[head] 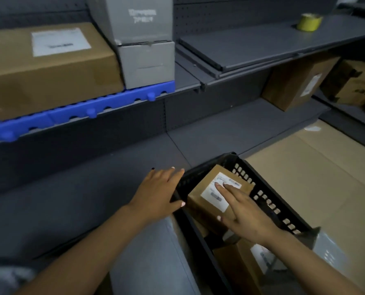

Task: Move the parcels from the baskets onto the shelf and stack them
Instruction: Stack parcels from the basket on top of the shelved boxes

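Note:
A black slotted basket [268,199] stands on the floor at lower right. Inside it lies a small brown parcel [200,201] with a white label, tilted on other parcels [243,265] below. My right hand [245,216] rests flat on this parcel, fingers straight over the label. My left hand [158,192] lies with straight fingers over the basket's left rim, thumb on the edge. The dark grey bottom shelf [209,135] runs just behind the basket.
On the upper shelf a large brown box [49,69] and two stacked grey boxes [143,43] sit on a blue plastic pallet [81,113]. A yellow tape roll [308,22] lies far right. Brown boxes [294,84] fill the lower right shelf. Flat cardboard [317,167] covers the floor.

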Tool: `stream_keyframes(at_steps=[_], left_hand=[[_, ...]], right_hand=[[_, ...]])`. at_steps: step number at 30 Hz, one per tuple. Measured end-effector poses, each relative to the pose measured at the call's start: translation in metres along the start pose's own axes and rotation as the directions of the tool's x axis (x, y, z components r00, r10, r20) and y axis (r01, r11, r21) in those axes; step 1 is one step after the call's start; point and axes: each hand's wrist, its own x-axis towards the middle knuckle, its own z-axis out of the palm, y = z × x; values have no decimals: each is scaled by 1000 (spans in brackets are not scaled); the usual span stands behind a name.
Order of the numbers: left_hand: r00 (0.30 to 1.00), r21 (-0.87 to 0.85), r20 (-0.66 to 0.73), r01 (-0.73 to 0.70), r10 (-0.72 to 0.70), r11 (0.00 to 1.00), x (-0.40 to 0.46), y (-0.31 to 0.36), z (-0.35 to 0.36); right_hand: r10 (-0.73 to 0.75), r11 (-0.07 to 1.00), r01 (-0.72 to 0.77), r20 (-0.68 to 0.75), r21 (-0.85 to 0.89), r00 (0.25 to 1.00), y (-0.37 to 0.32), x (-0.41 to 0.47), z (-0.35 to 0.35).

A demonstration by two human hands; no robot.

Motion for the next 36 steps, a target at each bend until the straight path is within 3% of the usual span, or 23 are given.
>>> stream_keyframes(at_steps=[7, 14, 19, 25, 32, 36], left_hand=[[970, -18, -106, 219, -220, 976, -69, -42, -25], [828, -21, -287, 497, -482, 867, -202, -94, -56], [705, -32, -341, 652, -622, 757, -312, -119, -66], [485, -151, -356, 814, -799, 561, -445, -131, -28], [275, -255, -264, 905, -925, 341, -563, -124, 62], [175, -320, -125, 925, -977, 206, -600, -124, 116]], right_hand=[[-247, 968, 246, 15, 50, 969, -58, 57, 1], [-543, 839, 542, 4, 50, 840, -180, 97, 3], [-701, 713, 701, 41, 17, 712, -285, 103, 12], [-848, 499, 864, 170, -63, 502, -414, 86, 35], [-939, 259, 965, 244, 36, 243, -543, 44, 92], [-928, 179, 979, 349, 101, 134, -585, 18, 153]])
